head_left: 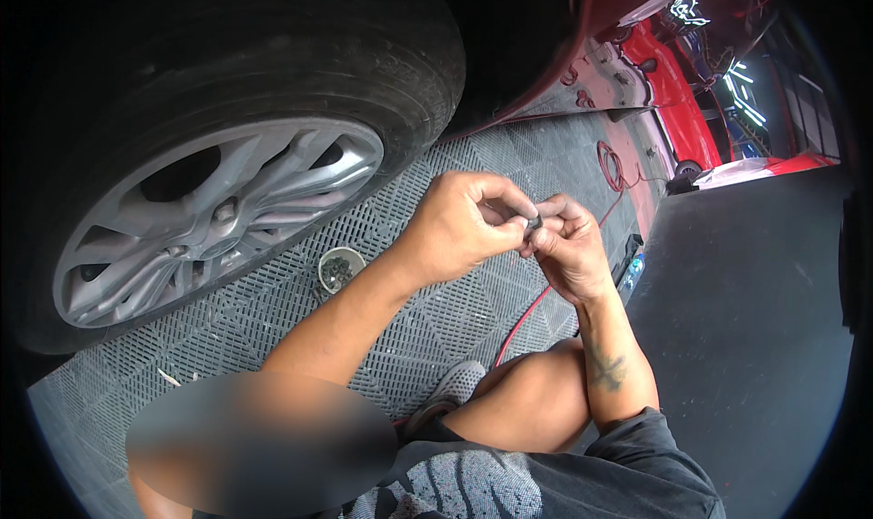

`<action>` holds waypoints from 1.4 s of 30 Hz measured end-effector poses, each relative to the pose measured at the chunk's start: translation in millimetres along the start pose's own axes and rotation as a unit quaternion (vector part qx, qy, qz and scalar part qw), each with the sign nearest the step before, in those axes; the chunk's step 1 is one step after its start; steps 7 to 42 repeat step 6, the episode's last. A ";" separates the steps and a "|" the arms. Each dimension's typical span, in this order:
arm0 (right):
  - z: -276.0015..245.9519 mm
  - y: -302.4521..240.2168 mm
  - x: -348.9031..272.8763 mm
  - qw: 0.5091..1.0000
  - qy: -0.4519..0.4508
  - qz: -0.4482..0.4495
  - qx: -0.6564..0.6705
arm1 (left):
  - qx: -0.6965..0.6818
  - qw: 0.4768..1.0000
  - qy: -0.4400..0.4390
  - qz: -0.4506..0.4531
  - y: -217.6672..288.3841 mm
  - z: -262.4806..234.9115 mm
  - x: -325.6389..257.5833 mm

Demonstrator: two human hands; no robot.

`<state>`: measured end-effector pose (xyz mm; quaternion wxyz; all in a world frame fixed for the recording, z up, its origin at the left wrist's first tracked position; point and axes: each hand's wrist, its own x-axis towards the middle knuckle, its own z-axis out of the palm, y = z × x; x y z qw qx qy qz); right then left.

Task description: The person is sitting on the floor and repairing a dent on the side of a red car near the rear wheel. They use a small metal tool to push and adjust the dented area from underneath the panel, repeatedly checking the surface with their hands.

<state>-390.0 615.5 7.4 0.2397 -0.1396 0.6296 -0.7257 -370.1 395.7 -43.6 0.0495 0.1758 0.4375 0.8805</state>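
My left hand (459, 226) and my right hand (573, 251) meet in front of me, both closed in a pinch. Between their fingertips is a small dark piece (535, 221), mostly covered by the fingers; its exact kind is too small to make out. Both hands are held above the grey slotted floor tiles (436, 314). Left of them stands a car wheel with a silver multi-spoke rim (218, 223) and a black tyre (400, 64). Below the wheel's right side, a small pale cup (358, 259) holds several small dark bits (337, 272).
A large dark grey panel (746, 337) fills the right side. A red hose (526, 317) runs along the floor to a coil (614, 166). Shiny red bodywork (677, 110) rises at the upper right. My shoe (459, 384) is near the lower middle, and a small bottle (634, 270) lies beside the panel.
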 end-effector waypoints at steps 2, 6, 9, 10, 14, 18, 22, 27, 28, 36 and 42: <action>3.5 0.2 -1.4 1.000 -0.001 0.002 -0.005 | -0.036 0.999 -0.014 -0.004 -5.7 -2.5 -0.7; 5.0 -3.1 -3.6 0.999 0.006 0.015 -0.040 | -0.014 0.999 -0.034 0.004 0.5 -6.8 -1.7; 5.0 -3.1 -3.6 0.999 0.006 0.015 -0.040 | -0.014 0.999 -0.034 0.004 0.5 -6.8 -1.7; 5.0 -3.1 -3.6 0.999 0.006 0.015 -0.040 | -0.014 0.999 -0.034 0.004 0.5 -6.8 -1.7; 5.0 -3.1 -3.6 0.999 0.006 0.015 -0.040 | -0.014 0.999 -0.034 0.004 0.5 -6.8 -1.7; 5.0 -3.1 -3.6 0.999 0.006 0.015 -0.040 | -0.014 0.999 -0.034 0.004 0.5 -6.8 -1.7; 5.0 -3.1 -3.6 0.999 0.006 0.015 -0.040 | -0.014 0.999 -0.034 0.004 0.5 -6.8 -1.7; 5.0 -3.1 -3.6 0.999 0.006 0.015 -0.040 | -0.014 0.999 -0.034 0.004 0.5 -6.8 -1.7; 5.0 -3.1 -3.6 0.999 0.006 0.015 -0.040 | -0.014 0.999 -0.034 0.004 0.5 -6.8 -1.7; 5.0 -3.1 -3.6 0.999 0.006 0.015 -0.040 | -0.014 0.999 -0.034 0.004 0.5 -6.8 -1.7; 5.0 -3.1 -3.6 0.999 0.006 0.015 -0.040 | -0.014 0.999 -0.034 0.004 0.5 -6.8 -1.7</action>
